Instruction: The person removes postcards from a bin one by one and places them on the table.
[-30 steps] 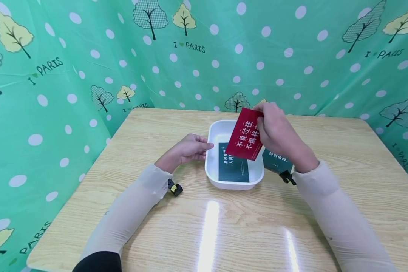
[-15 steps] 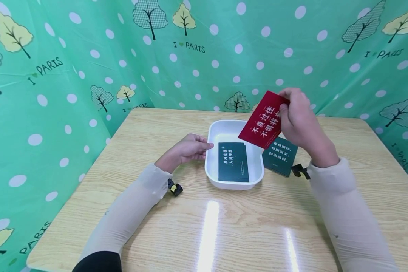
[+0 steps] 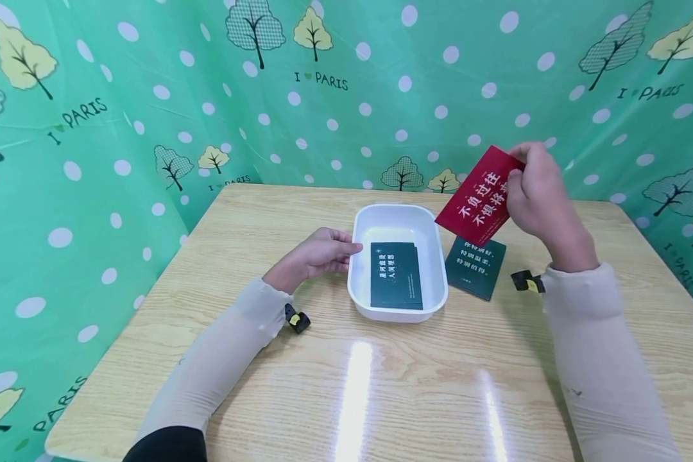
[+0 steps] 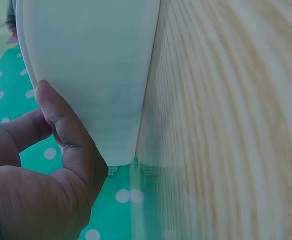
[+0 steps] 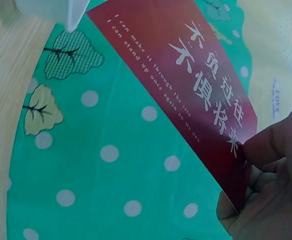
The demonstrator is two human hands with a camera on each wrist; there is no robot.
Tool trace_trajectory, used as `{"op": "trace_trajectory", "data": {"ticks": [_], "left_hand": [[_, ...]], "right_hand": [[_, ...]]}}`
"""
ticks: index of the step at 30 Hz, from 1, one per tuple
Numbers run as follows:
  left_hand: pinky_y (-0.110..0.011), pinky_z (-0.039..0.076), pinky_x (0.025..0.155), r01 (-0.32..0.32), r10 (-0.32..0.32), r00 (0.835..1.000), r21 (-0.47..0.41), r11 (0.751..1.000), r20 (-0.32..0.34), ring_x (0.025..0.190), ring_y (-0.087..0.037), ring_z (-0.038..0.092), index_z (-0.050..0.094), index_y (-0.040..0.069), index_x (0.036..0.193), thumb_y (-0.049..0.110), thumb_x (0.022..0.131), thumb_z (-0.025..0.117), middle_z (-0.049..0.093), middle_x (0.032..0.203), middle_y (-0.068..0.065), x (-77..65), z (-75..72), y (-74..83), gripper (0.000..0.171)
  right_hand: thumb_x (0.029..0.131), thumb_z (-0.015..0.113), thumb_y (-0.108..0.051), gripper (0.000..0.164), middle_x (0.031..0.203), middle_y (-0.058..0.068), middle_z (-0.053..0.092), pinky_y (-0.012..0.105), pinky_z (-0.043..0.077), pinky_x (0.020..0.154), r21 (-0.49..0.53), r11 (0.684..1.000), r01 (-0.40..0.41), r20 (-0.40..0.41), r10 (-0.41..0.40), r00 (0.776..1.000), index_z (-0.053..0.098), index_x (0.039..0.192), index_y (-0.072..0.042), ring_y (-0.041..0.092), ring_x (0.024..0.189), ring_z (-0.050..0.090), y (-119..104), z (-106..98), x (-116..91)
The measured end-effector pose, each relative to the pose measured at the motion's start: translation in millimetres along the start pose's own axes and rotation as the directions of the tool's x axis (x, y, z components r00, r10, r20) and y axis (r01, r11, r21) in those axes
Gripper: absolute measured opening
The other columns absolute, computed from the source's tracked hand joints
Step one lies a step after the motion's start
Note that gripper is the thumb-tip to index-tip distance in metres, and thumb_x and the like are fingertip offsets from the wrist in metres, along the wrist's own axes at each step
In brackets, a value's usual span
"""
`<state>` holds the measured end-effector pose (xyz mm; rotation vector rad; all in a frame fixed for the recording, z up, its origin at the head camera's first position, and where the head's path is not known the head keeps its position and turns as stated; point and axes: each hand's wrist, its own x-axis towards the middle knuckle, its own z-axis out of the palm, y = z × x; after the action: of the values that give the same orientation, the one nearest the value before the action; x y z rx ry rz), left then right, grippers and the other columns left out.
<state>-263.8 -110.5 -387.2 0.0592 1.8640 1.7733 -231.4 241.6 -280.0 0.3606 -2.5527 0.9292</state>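
A red card (image 3: pixel 478 199) with white lettering is pinched by its right edge between the thumb and fingers of my right hand (image 3: pixel 539 192), raised above the table. In the right wrist view the red card (image 5: pixel 176 75) shows small English lines along one side. My left hand (image 3: pixel 323 251) grips the left rim of a white plastic tub (image 3: pixel 398 218), its thumb over the edge; the left wrist view shows that hand (image 4: pixel 66 150) against the tub's outer wall (image 4: pixel 96 75). Dark green cards (image 3: pixel 395 276) lie inside the tub, slightly fanned. Another dark green stack (image 3: pixel 475 269) lies on the table just right of it.
The wooden table (image 3: pixel 254 398) has light glare near its front. A green polka-dot curtain (image 3: pixel 346 96) with printed trees hangs behind and to the left. Both wrists carry small black straps, the left one (image 3: pixel 297 319) near the tabletop.
My right hand has carried the red card up and to the right, away from over the tub, uncovering the green cards in it and the stack beside it. My left hand stays put.
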Motion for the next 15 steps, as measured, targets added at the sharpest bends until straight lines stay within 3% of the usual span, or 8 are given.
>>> {"op": "trace_trajectory", "data": {"ticks": [7, 15], "left_hand": [[-0.026, 0.055, 0.062, 0.003, -0.003, 1.0, 0.003, 1.0, -0.003, 0.065, -0.015, 0.059, 0.056, 0.0, 0.101, 0.011, 0.093, 0.067, 0.063, 0.091, -0.015, 0.4, 0.1, -0.3, 0.017], [-0.027, 0.055, 0.062, 0.002, -0.002, 1.0, 0.008, 1.0, -0.002, 0.065, -0.015, 0.059, 0.057, -0.001, 0.101, 0.011, 0.094, 0.067, 0.063, 0.093, -0.017, -0.4, -0.1, 0.3, 0.017]], "right_hand": [[0.103, 0.028, -0.007, 0.036, 0.125, 0.03, 0.04, 0.058, 0.051, 0.08, -0.07, 0.992, -0.106, 0.097, 0.113, 0.989, 0.028, 0.136, 0.007, 0.042, 0.105, 0.046, 19.5, -4.3, 3.3], [0.101, 0.03, -0.005, 0.034, 0.118, 0.03, 0.044, 0.056, 0.051, 0.076, -0.123, 0.984, -0.126, 0.247, 0.153, 0.957, 0.032, 0.131, 0.011, 0.043, 0.098, 0.049, 44.1, 5.9, 3.9]]}}
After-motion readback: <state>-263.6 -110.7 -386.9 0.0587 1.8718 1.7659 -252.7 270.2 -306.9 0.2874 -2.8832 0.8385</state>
